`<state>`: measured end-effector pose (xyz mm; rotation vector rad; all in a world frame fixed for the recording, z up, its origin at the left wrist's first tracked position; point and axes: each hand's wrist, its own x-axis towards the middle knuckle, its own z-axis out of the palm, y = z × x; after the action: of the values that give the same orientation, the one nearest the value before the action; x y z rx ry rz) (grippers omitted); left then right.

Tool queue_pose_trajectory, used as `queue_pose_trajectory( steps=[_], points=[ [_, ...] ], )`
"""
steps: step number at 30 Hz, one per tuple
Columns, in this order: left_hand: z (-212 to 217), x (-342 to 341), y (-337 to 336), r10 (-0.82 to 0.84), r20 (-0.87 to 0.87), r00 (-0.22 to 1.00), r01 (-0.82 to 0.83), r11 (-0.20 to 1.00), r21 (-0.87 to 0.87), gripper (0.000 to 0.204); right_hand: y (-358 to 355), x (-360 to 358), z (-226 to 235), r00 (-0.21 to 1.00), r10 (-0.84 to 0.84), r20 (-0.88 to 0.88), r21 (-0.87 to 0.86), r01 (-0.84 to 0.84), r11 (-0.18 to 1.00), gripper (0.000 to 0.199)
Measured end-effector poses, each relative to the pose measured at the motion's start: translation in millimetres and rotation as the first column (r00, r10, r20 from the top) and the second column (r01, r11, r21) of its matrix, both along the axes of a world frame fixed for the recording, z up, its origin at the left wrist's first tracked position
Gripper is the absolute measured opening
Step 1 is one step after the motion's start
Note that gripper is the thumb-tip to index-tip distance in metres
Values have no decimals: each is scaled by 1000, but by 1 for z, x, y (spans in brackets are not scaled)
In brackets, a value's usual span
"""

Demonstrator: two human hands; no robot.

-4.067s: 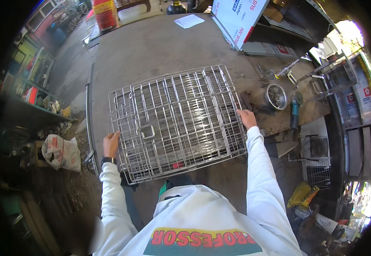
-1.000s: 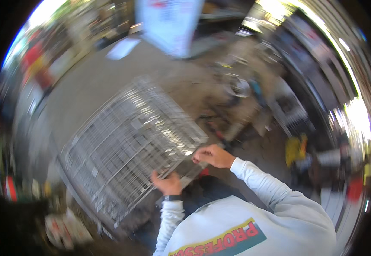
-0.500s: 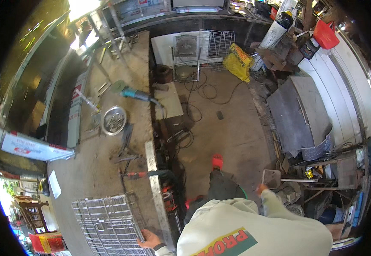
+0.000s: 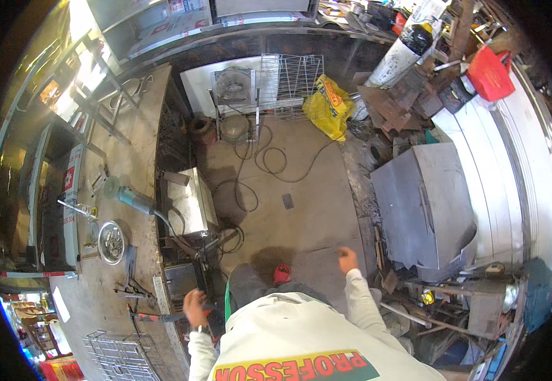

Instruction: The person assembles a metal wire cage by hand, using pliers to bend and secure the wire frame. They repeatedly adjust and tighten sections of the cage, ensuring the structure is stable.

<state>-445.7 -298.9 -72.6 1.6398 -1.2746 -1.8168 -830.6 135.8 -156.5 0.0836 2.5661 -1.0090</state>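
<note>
My left hand (image 4: 194,308) is in the air beside the workbench edge, fingers loosely apart and nothing in them. Below it to the left, a metal wire rack (image 4: 120,357) lies on the workbench (image 4: 123,203), apart from the hand. My right hand (image 4: 347,260) hangs out over the floor, loosely bent and holding nothing that I can see. Farther up the bench lie an angle grinder (image 4: 133,198) and a round metal bowl (image 4: 112,242) of small metal pieces. Dark hand tools (image 4: 133,289) rest near the bowl.
A black cable (image 4: 269,162) loops over the floor (image 4: 314,209) ahead. At the far end stand a yellow bag (image 4: 328,108) and a wire grid (image 4: 295,79). Bent sheet metal (image 4: 415,209) leans at the right, with a cluttered shelf (image 4: 479,305) nearer me.
My left hand has let go of the wire rack and moved away from it. My right hand has come forward, away from the right-hand shelf. The view has turned and shifted forward.
</note>
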Motion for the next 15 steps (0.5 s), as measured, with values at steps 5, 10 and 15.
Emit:
queue_pose_trajectory(
  steps=[5, 10, 15],
  points=[
    [42, -242, -4, -473, -112, 874, 475, 880, -8, 35, -152, -158, 102, 949, -62, 311, -540, 230, 809, 34],
    [58, -453, -38, -323, -606, 727, 653, 596, 467, 83, -324, -222, 166, 974, 213, -83, -667, -213, 714, 42],
    [93, -602, -96, -264, -912, 315, 689, 724, 29, 84, -440, -297, 208, 628, 584, -513, -384, -777, 498, 63]
  ],
)
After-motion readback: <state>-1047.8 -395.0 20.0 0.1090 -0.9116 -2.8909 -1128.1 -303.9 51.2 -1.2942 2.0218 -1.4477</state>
